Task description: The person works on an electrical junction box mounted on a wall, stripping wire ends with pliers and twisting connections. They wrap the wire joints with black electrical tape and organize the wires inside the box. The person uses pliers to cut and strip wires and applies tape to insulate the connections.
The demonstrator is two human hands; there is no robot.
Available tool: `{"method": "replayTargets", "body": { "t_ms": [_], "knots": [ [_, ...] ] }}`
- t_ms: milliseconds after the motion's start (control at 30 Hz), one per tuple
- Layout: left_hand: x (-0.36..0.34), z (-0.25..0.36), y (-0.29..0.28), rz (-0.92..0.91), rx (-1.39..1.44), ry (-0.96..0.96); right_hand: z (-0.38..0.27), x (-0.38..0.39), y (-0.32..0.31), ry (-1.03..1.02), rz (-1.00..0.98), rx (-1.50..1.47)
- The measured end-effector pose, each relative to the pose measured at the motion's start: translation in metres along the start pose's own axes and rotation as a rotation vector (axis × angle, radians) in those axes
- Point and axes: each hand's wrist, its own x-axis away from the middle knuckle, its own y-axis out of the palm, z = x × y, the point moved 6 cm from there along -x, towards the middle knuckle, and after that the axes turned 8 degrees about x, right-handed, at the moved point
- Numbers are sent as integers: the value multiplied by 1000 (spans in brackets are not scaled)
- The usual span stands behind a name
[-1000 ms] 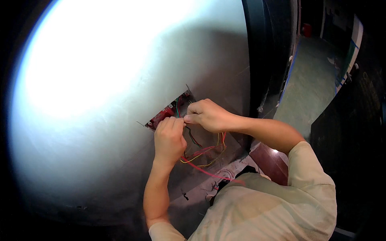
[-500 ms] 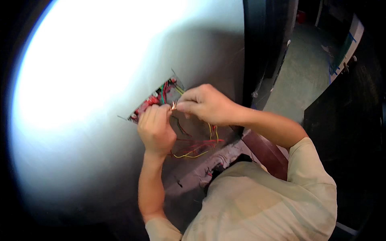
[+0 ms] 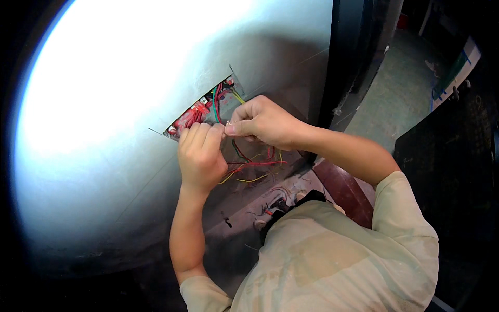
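Observation:
My left hand (image 3: pixel 201 156) is closed with its fingertips pinched round wires just below the open wall box (image 3: pixel 173 130). The bare copper strands (image 3: pixel 227 123) poke up between my two hands. My right hand (image 3: pixel 266 124) pinches these copper ends between thumb and forefinger. Inside the box sit bunched red wires (image 3: pixel 196 115). A green wire (image 3: pixel 215 104) comes down from the box to my fingers, and a yellow-green wire (image 3: pixel 237 96) runs behind my right hand. Loose red wires (image 3: pixel 262 164) and a yellow wire (image 3: pixel 253 179) hang below my hands.
A pale wall (image 3: pixel 130 171) surrounds the box, with a dark upright frame (image 3: pixel 349 47) to its right. Beyond lies a greenish floor (image 3: pixel 390 88). A dark panel (image 3: pixel 452 161) stands at the right. A reddish-brown strip (image 3: pixel 345 192) lies below, beside my body.
The box and both hands sit slightly higher in view. My right fingertips have moved in over the copper ends, which stood splayed and more exposed before.

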Motion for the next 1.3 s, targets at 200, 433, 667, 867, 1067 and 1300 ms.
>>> {"method": "replayTargets", "body": {
  "t_ms": [200,433,667,867,1067,1300],
  "knots": [
    [-2,-2,3,53,45,46,4,16,0,136,-34,-263],
    [4,0,9,67,45,44,13,27,-1,198,-17,-366],
    [5,-7,5,70,122,-47,15,25,-6,166,-42,-172],
    [3,-12,-1,73,217,-186,-39,54,0,-878,609,1044],
    [0,-13,-3,55,280,-256,-44,49,11,-1159,627,1351],
    [-2,-14,-11,18,331,-359,-45,32,17,-1182,533,1335]
  ]
}}
